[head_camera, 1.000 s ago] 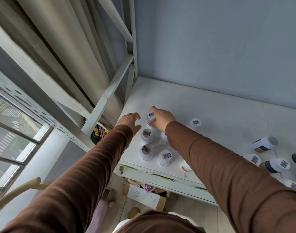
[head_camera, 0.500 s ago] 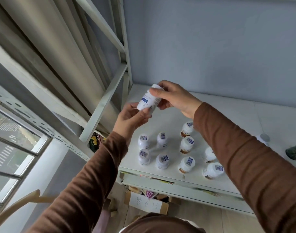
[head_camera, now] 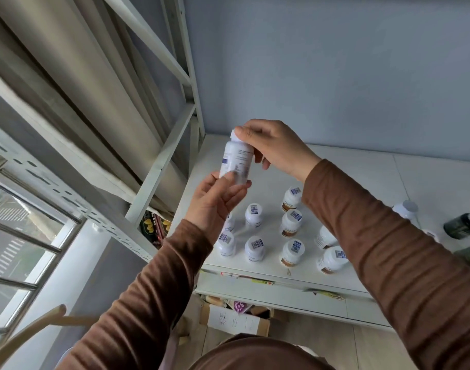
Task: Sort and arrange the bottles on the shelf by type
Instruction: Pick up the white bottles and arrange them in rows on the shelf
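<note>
Both hands hold a white bottle [head_camera: 235, 162] upright in the air above the shelf's [head_camera: 361, 177] left end: the right hand [head_camera: 275, 148] pinches its cap, the left hand [head_camera: 215, 201] curls round its base. Other bottles [head_camera: 291, 222] stand in rows near the shelf's front edge.

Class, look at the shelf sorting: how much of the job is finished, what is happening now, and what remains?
Done: white bottles stand upright in rows at the shelf's front left. In hand: the left hand and right hand hold one white bottle above them. Left: dark bottles and a tipped bottle on the right.
</note>
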Demonstrator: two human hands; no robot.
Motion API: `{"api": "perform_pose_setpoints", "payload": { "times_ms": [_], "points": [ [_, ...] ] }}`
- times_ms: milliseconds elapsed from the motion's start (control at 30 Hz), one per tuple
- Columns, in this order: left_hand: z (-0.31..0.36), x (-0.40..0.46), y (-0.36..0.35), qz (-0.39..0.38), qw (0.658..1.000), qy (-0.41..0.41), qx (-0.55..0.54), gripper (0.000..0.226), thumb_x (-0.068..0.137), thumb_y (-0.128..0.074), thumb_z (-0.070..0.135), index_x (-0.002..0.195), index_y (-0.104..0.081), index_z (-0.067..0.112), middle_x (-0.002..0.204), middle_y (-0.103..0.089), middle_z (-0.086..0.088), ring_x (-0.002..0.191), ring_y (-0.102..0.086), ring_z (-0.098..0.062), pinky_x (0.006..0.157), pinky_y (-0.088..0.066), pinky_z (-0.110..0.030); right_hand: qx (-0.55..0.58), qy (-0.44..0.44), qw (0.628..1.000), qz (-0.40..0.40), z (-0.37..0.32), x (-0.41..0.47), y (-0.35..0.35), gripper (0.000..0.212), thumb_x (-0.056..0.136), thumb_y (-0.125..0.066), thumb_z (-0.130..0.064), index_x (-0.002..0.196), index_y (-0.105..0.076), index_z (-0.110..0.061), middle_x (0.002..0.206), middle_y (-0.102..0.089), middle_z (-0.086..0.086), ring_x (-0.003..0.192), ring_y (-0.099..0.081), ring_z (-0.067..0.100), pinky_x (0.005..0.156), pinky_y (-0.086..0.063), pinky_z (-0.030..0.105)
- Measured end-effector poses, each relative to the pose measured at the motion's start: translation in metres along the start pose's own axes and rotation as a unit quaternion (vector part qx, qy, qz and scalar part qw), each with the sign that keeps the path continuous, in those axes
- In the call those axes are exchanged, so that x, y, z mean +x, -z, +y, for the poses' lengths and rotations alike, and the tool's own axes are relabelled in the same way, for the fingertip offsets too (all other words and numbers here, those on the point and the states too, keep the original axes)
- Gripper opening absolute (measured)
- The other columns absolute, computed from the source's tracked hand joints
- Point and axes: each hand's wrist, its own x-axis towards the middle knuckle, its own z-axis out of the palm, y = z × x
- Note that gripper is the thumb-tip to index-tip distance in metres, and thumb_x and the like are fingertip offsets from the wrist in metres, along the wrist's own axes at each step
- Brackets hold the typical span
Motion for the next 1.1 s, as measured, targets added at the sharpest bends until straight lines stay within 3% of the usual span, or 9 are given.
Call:
{"api": "perform_pose_setpoints", "payload": {
  "times_ms": [133, 267, 400, 533, 667, 933, 1100],
  "points": [
    [-0.006, 0.001, 0.006, 0.087, 0.952, -0.158, 0.249, 0.042, 0.073, -0.082, 0.01, 0.099, -0.049, 0.011, 0.096, -0.062, -0.008, 0.083, -0.063, -0.017, 0.078, -0.054, -0.033, 0.084, -0.032, 0.995, -0.043, 0.013, -0.004, -0.005, 0.025, 0.097, -0.06, -0.036, 0.112, -0.069, -0.019, 0.099, -0.072, 0.0, 0.088, -0.069, 0.015, 0.075, -0.061, 0.035],
    [-0.01, 0.003, 0.006, 0.133, 0.896, -0.213, 0.365, 0.049, 0.071, -0.085, 0.01, 0.101, -0.045, 0.01, 0.096, -0.057, -0.003, 0.08, -0.056, -0.009, 0.075, -0.05, -0.017, 0.099, -0.053, 0.992, -0.05, 0.025, -0.002, -0.013, 0.033, 0.094, -0.065, -0.03, 0.122, -0.062, -0.012, 0.114, -0.07, 0.005, 0.104, -0.068, 0.017, 0.083, -0.06, 0.035],
    [-0.008, 0.017, 0.031, 0.097, 0.886, -0.17, 0.42, 0.052, 0.073, -0.083, 0.01, 0.111, -0.049, 0.015, 0.113, -0.059, -0.001, 0.098, -0.06, -0.013, 0.089, -0.049, -0.021, 0.049, -0.049, 0.996, -0.061, 0.036, 0.012, -0.021, 0.024, 0.093, -0.067, -0.026, 0.112, -0.06, -0.015, 0.108, -0.069, -0.004, 0.097, -0.066, 0.011, 0.077, -0.058, 0.027],
    [-0.002, 0.024, 0.068, 0.109, 0.825, -0.123, 0.541, 0.041, 0.081, -0.076, 0.014, 0.117, -0.056, 0.02, 0.121, -0.061, 0.003, 0.111, -0.057, -0.014, 0.098, -0.049, -0.036, -0.105, -0.059, 0.991, -0.065, 0.07, 0.032, -0.042, 0.025, 0.084, -0.076, -0.024, 0.102, -0.059, -0.021, 0.107, -0.065, -0.004, 0.103, -0.062, 0.018, 0.086, -0.049, 0.033],
    [-0.004, 0.019, 0.09, 0.121, 0.784, -0.087, 0.602, 0.028, 0.088, -0.068, 0.019, 0.115, -0.06, 0.023, 0.12, -0.063, 0.006, 0.113, -0.057, -0.013, 0.099, -0.049, -0.038, -0.263, -0.086, 0.954, -0.111, 0.103, 0.038, -0.072, 0.04, 0.084, -0.073, -0.029, 0.119, -0.057, -0.019, 0.121, -0.064, 0.004, 0.106, -0.06, 0.025, 0.084, -0.044, 0.03],
    [-0.009, 0.005, 0.099, 0.108, 0.768, -0.072, 0.627, 0.024, 0.09, -0.066, 0.021, 0.114, -0.063, 0.022, 0.121, -0.064, 0.004, 0.111, -0.057, -0.014, 0.096, -0.048, -0.034, -0.299, -0.115, 0.939, -0.123, 0.134, 0.037, -0.097, 0.045, 0.085, -0.072, -0.025, 0.126, -0.054, -0.02, 0.128, -0.062, 0.007, 0.111, -0.059, 0.027, 0.083, -0.041, 0.027],
    [-0.003, 0.002, 0.096, 0.089, 0.742, -0.083, 0.659, 0.027, 0.091, -0.065, 0.024, 0.117, -0.062, 0.022, 0.123, -0.063, 0.003, 0.112, -0.057, -0.015, 0.094, -0.045, -0.028, -0.31, -0.093, 0.94, -0.108, 0.117, 0.026, -0.084, 0.054, 0.086, -0.07, -0.028, 0.136, -0.051, -0.02, 0.139, -0.056, 0.005, 0.125, -0.052, 0.026, 0.1, -0.042, 0.032]
  ]
}}
